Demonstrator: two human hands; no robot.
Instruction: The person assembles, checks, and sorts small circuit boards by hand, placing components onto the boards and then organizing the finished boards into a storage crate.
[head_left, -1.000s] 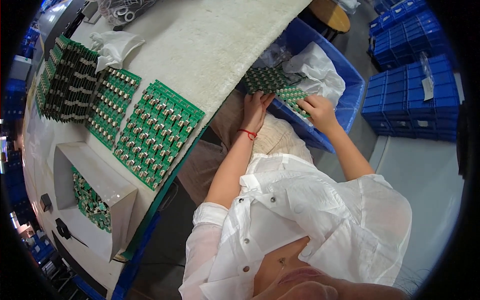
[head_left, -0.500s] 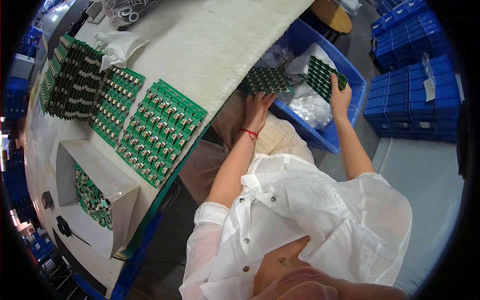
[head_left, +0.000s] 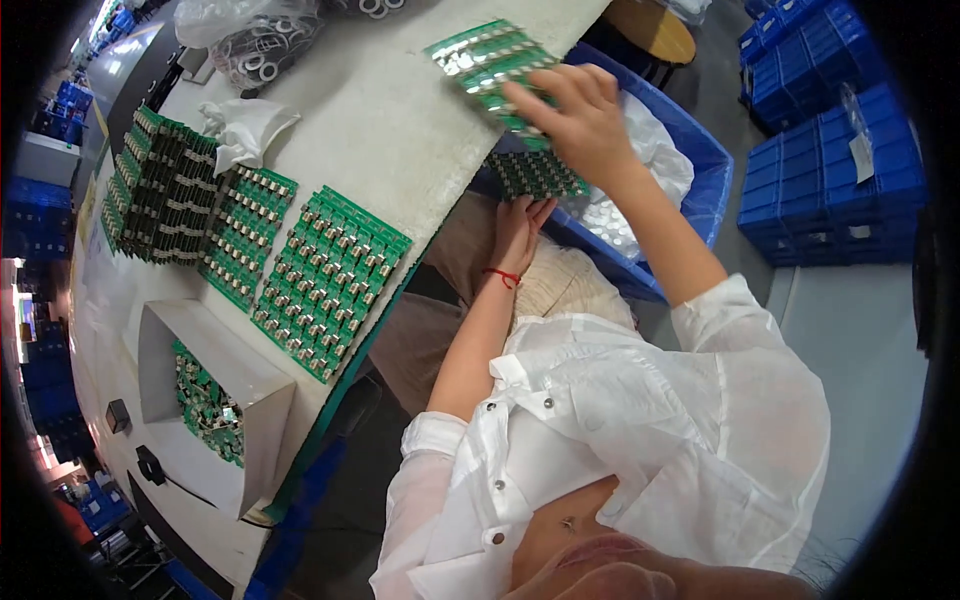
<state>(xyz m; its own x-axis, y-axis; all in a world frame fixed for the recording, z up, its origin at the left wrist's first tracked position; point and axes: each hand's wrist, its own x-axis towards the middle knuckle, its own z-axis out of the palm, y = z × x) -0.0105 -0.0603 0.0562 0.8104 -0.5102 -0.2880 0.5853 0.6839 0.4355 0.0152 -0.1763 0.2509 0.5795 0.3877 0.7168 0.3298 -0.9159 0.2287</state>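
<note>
My right hand [head_left: 592,125] grips a green circuit board panel [head_left: 485,62] at its near right side and holds it tilted over the table's right edge. The panel is slightly blurred, with rows of small metal parts. Below it, my left hand [head_left: 520,232] has its fingers closed on the near edge of a darker circuit board panel [head_left: 541,174], between the table and the blue bin [head_left: 706,152]. On the table lies a flat circuit board panel [head_left: 332,283]; another panel [head_left: 245,232] lies left of it, beside a stack of upright panels [head_left: 165,190].
A white open box [head_left: 262,425] holding loose small green boards [head_left: 208,405] stands at the table's near left. Clear bags of white rings [head_left: 262,55] and a crumpled white sheet [head_left: 250,130] lie farther back. White bagging fills part of the bin. Blue crates [head_left: 825,185] are stacked at right.
My right hand has swung left and away from above the bin, carrying its panel over the table's edge. My left hand keeps its panel in nearly the same place.
</note>
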